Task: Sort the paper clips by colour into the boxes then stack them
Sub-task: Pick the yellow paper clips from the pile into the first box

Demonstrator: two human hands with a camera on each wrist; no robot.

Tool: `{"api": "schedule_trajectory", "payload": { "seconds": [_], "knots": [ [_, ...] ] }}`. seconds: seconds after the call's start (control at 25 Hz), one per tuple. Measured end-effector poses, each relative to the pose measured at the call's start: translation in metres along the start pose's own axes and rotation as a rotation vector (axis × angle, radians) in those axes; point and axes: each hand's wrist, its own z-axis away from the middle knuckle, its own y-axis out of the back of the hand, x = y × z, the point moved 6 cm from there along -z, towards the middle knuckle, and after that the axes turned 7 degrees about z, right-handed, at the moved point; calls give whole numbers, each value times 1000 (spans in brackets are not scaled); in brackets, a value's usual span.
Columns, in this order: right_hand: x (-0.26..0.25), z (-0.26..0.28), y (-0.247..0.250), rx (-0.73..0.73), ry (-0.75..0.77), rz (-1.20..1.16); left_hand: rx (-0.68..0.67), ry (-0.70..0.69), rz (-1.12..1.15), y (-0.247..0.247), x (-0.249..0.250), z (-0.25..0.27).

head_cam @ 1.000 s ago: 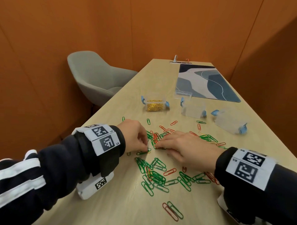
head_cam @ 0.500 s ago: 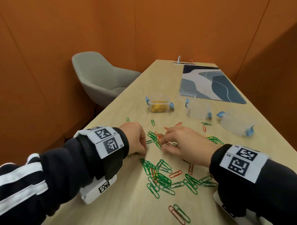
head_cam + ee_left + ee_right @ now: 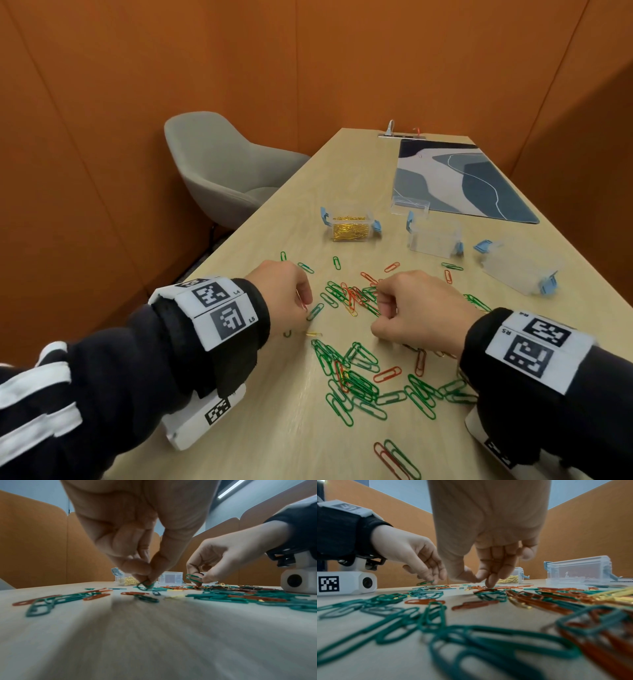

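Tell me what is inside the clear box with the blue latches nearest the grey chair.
The box holds a heap of gold paper clips, visible through its clear wall. No green or red clips show in it; the heap hides its floor.

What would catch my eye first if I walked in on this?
Green and red paper clips lie scattered across the near end of the wooden table. The left hand and right hand each pinch a green clip, and further back a clear box holds gold clips.
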Motion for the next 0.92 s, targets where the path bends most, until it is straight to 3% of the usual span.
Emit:
{"api": "schedule_trajectory", "payload": {
  "seconds": [0.12, 0.24, 0.44, 0.68, 0.92],
  "knots": [
    [1, 1, -3, -22, -2, 11, -18, -21, -10, -1, 0, 3],
    [-7, -1, -1, 29, 110, -42, -18, -64, -57, 0, 4, 2],
    [-13, -6, -8, 14, 221, 17, -139, -98, -65, -8, 4, 3],
    [-11, -2, -1, 67, 151, -22, -138, -98, -50, -11, 6, 3],
    [-11, -17, -11, -45, 53, -69, -225, -101, -67, -17, 9, 7]
  ]
}}
